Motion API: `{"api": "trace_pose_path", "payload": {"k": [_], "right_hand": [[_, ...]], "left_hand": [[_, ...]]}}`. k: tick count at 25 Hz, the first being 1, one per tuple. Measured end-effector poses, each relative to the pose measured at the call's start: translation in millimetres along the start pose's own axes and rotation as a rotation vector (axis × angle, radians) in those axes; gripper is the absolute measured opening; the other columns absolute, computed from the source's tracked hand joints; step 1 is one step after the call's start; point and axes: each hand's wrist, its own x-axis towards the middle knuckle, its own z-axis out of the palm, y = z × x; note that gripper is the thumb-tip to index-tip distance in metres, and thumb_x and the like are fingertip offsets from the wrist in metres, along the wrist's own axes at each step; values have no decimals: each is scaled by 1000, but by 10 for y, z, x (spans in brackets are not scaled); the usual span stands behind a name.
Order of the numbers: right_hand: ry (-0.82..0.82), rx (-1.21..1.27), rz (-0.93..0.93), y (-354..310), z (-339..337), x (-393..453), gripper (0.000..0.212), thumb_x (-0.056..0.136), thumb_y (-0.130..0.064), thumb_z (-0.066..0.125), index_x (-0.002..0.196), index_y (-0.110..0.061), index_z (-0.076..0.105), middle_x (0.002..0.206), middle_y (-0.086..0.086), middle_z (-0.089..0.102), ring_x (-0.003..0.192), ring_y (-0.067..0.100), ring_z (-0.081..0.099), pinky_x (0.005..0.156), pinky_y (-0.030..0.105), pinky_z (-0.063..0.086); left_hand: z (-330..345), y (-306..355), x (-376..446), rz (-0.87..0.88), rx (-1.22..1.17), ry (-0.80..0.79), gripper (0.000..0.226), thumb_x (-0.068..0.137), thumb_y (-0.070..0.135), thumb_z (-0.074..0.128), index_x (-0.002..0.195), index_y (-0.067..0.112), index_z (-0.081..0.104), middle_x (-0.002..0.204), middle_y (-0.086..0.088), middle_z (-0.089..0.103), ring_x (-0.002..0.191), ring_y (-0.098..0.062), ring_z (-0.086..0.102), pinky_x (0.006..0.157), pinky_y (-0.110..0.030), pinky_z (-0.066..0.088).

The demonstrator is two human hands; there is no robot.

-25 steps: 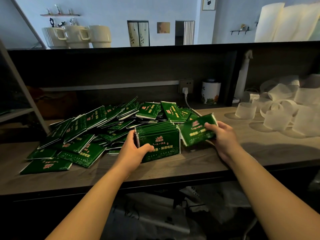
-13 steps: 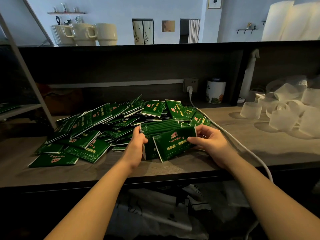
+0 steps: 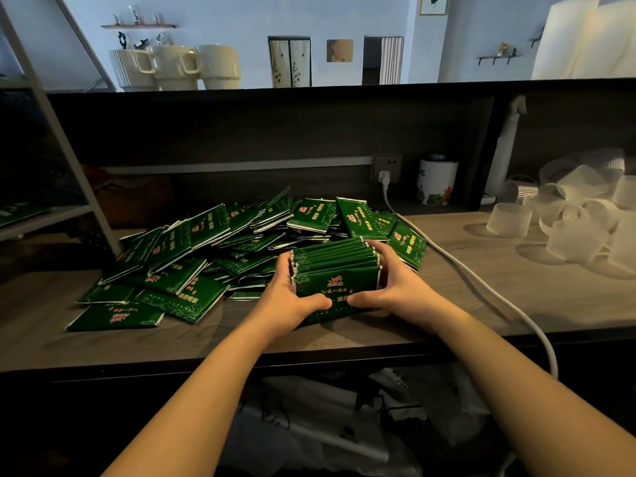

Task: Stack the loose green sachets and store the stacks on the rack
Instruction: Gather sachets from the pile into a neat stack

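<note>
Lighting dim and cool over the table; the pale rear wall is brightest. Light enters from the right: translucent cups cast soft shadows leftward. Below the table, near black. Wide-angle bowing at the edges. Focus acceptable; no glare.

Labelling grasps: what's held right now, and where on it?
Both hands grip the stack of green sachets by its short ends: left hand on the left end, right hand on the right, thumbs on the front sachet.

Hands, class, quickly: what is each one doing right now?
Left hand: grips the sachet stack at its left side.
Right hand: grips the same stack at its right side.
</note>
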Motion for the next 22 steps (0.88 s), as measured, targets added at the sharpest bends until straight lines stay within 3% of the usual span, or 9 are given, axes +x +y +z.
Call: {"api": "trace_pose_path", "payload": {"k": [3,6,9,11,13,14,16,18,22], "right_hand": [[-41,60,32,-20,4,83,101,72,3,82,151,-25,26,128,-3,63,108,6,67,87,21,55],[-29,68,34,-10,24,91,100,71,0,85,150,-25,29,125,-1,65,106,10,69,86,25,57],[-40,55,40,-13,-19,74,88,71,-21,87,144,-27,38,126,-4,64,109,11,68,89,24,55],[195,43,4,0,-115,121,63,82,-38,76,137,-20,51,123,-1,64,113,16,64,90,22,50],[533,-131,0,39,-261,188,38,95,-36,62,125,-12,60,115,4,66,114,24,61,84,24,46],[591,-292,43,75,-324,215,36,99,-33,58,126,-9,60,118,8,65,118,27,59,87,29,45],[451,-566,202,158,-386,254,44,101,-25,52,141,-7,49,136,15,58,128,32,50,101,36,40],[323,-689,293,195,-371,270,46,101,-21,48,145,-9,44,141,17,54,131,34,47,105,40,39],[468,-681,157,188,-345,204,28,97,-16,51,121,-13,66,116,13,68,107,30,60,92,41,48]], "left_hand": [[-16,37,-21,7,-30,-16,101,87,4,68,157,26,-1,122,10,52,102,-9,54,88,-25,41],[-19,47,-27,5,-67,-5,98,89,8,67,157,24,-1,120,11,37,109,-9,43,90,-25,34],[-27,23,1,-19,-68,35,83,83,15,76,144,30,22,125,13,50,107,-3,50,97,-29,36],[-27,3,11,-17,-52,75,100,64,38,84,145,27,25,140,2,53,122,-14,53,110,-40,39],[-31,-8,26,-2,-51,82,119,51,51,82,152,33,20,151,0,44,135,-23,45,115,-50,35],[-31,-7,30,6,-51,86,119,53,50,83,153,34,19,153,0,41,137,-24,43,115,-51,34],[-30,1,21,7,-70,96,111,68,38,86,155,32,16,157,0,35,141,-25,37,116,-50,32],[-32,-33,56,10,-72,98,105,76,31,84,155,31,15,159,-3,32,143,-26,34,117,-50,30],[-34,-71,94,38,-75,118,101,81,28,80,157,25,13,161,-5,27,145,-26,29,111,-42,29]]}}
